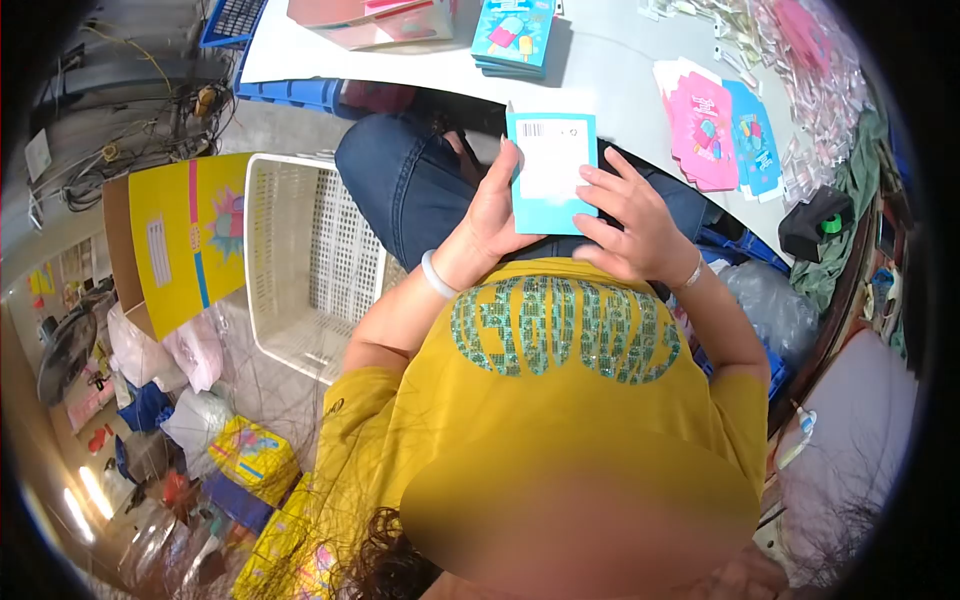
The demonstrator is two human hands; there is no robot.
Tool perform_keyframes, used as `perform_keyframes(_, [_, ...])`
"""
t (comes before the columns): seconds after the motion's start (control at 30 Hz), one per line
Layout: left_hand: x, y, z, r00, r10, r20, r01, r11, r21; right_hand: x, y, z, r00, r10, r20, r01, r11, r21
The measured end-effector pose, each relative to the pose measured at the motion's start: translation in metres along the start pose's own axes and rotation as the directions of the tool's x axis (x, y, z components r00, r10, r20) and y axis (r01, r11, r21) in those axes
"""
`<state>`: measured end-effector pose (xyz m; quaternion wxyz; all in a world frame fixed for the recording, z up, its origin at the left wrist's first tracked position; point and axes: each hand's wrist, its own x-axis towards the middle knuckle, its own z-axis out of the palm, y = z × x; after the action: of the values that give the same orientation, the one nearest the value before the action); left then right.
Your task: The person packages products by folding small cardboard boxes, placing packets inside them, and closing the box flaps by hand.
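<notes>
My left hand (490, 205) holds a small light-blue carton (555, 215) over my lap, thumb along its left edge and the other fingers mostly hidden underneath. A white panel with a barcode faces up. At the carton's right edge is my right hand (640, 220), fingers spread, with some fingertips resting on its face; whether the thumb is behind it I cannot tell. Beyond, on the white table (610, 60), stands a stack of blue packs (510, 40) printed with ice pops. To the right lie fanned pink cards (703, 130) and blue cards (757, 140) with similar pictures.
A pile of small clear-wrapped pieces (820, 90) covers the table's right side. A black object with a green round part (818, 225) sits at its edge. To my left are a white plastic basket (275, 300) and a yellow cardboard box (175, 250). Bags (150, 345) lie on the floor.
</notes>
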<state>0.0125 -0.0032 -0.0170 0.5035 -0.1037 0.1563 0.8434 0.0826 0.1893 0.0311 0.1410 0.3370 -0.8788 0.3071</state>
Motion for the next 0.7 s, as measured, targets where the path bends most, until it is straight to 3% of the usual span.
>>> perform_keyframes(0.1, [0.001,0.006,-0.005,0.971,-0.061,0.23,0.026,0.988,0.155,0.002,0.007,-0.016,0.983,0.052,-0.176,-0.067,0.994,-0.083])
perform_keyframes(0.17, [0.002,0.002,-0.009,0.97,-0.079,0.23,0.04,0.984,0.171,0.012,0.015,-0.023,0.911,0.147,-0.386,-0.203,0.973,-0.108])
perform_keyframes(0.23, [-0.001,0.003,-0.008,0.974,-0.101,0.204,0.049,0.968,0.245,0.024,0.023,-0.028,0.871,0.297,-0.391,-0.316,0.949,0.017])
perform_keyframes(0.43, [-0.004,0.009,-0.002,0.986,-0.015,0.166,-0.028,0.966,0.256,0.023,0.025,-0.011,0.888,0.319,-0.332,-0.291,0.948,0.132])
perform_keyframes(0.57, [-0.004,0.013,0.0,0.993,0.0,0.122,-0.043,0.935,0.352,0.01,0.023,0.005,0.878,0.396,-0.268,-0.313,0.9,0.305])
perform_keyframes(0.7, [-0.004,0.014,0.005,0.99,0.094,0.108,-0.139,0.816,0.562,0.023,0.012,-0.014,0.833,0.284,-0.475,-0.304,0.952,0.036])
